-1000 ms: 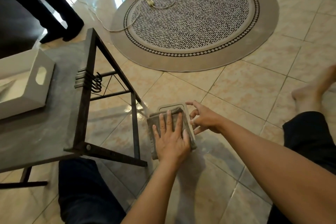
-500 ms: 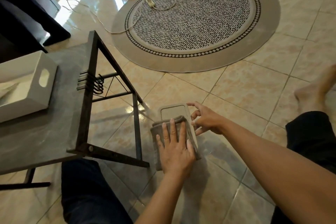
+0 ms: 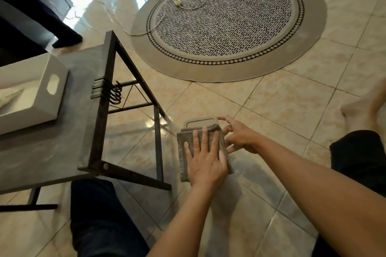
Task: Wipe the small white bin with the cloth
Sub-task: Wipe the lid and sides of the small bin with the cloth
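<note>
The left hand (image 3: 205, 157) lies flat, fingers spread, pressing the grey cloth (image 3: 183, 152) against the near side of the small white bin (image 3: 199, 122), which stands on the tiled floor (image 3: 282, 110) just beside the table (image 3: 52, 142) leg. The right hand (image 3: 240, 136) reaches in from the right, fingers curled loosely around the bin's far rim and side. Beyond lies a round rug (image 3: 229, 25).

Cloth (image 3: 200, 148) on bin (image 3: 201, 122), R of table (image 3: 52, 142)

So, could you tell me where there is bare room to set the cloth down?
Free: the floor tiles between the round rug and the right hand, and the tabletop right of the white box. Crowded: around the bin, between table frame and both hands.
</note>
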Demonstrator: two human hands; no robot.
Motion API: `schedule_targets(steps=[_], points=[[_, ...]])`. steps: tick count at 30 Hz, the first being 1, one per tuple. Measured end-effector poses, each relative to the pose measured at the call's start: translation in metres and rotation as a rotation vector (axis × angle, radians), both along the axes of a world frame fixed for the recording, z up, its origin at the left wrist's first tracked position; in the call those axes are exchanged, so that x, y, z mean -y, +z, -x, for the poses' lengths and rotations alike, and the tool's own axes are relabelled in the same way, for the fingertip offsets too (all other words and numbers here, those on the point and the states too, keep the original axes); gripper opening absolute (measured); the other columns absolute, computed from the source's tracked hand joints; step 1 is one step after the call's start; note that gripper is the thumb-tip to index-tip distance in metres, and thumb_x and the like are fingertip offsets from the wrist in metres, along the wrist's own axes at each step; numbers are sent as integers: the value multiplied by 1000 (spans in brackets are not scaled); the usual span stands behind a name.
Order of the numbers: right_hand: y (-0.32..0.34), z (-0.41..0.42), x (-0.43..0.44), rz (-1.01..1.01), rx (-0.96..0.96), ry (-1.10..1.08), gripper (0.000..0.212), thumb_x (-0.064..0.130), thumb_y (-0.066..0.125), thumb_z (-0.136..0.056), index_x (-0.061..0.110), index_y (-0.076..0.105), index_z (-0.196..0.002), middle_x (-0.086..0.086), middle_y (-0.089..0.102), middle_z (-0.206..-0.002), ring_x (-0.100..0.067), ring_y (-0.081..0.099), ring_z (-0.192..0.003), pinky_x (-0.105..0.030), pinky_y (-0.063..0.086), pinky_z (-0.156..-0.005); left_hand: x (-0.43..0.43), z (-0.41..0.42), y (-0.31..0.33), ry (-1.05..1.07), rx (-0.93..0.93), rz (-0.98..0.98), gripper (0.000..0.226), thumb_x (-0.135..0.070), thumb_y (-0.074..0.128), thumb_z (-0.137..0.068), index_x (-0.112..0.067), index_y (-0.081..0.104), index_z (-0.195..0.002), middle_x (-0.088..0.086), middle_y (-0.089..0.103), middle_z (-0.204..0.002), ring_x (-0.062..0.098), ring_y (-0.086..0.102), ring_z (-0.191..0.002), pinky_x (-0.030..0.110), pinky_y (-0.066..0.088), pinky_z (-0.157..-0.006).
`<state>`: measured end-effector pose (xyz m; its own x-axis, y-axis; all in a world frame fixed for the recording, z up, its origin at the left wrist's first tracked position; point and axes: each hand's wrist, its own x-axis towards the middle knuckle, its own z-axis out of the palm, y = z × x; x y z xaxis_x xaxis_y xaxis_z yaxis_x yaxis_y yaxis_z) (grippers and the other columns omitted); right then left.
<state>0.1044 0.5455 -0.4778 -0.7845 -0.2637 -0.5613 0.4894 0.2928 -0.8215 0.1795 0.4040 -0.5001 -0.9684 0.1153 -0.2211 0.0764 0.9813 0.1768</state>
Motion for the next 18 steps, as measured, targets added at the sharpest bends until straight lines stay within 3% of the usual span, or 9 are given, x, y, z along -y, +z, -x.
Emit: schedule_targets(steps=[3, 7, 10, 12, 15, 18], points=[[0, -2, 1, -12, -7, -10, 80, -18, 54, -87, 29, 35, -148, -12, 52, -96, -19, 64, -74, -43, 65, -64, 13, -7, 2, 90, 2, -23, 64, -46, 11, -98, -33, -20, -152, 0, -37, -157, 22, -39, -141, 53, -18, -116], [2, 1, 0, 6, 6, 2, 85, -20, 54, -83, 28, 34, -150, -12, 54, -99, -21, 65, -77, -44, 65, -63, -5, -21, 7, -10, 35, -20, 67, -49, -4, -89, -32, -25, -150, 2, -38, -156, 26, -39, -141, 55, -17, -116], [1, -1, -1, 13, 13, -3, 85, -21, 50, -84, 29, 33, -150, -12, 56, -98, -20, 66, -77, -44, 65, -66, -1, 12, 4, -36, 28, -5, 67, -48, 0, -92, -30, -25, -151, 3, -36, -157, 27, -37, -142, 57, -11, -118], [0, -3, -1, 4, 9, -15, 82, -19, 51, -86, 30, 34, -150, -11, 53, -94, -19, 64, -73, -48, 64, -70, 15, 24, 2, 33, 38, -4, 68, -47, 7, -95, -28, -27, -150, 4, -40, -156, 27, -38, -141, 57, -10, -119], [-1, -1, -1, 28, 20, -24, 82, -19, 53, -86, 31, 35, -149, -11, 52, -93, -20, 65, -72, -50, 64, -69, 22, 6, 9, 98, 34, -27, 71, -49, -4, -87, -27, -27, -150, 4, -42, -154, 27, -39, -141, 55, -7, -120], [-1, 3, -2, 43, 27, -16, 84, -21, 51, -84, 30, 34, -149, -11, 53, -93, -21, 65, -75, -47, 64, -66, 5, -2, 10, -7, 75, -25, 77, -55, -7, -80, -29, -28, -149, 3, -43, -153, 27, -41, -140, 56, -12, -118]])
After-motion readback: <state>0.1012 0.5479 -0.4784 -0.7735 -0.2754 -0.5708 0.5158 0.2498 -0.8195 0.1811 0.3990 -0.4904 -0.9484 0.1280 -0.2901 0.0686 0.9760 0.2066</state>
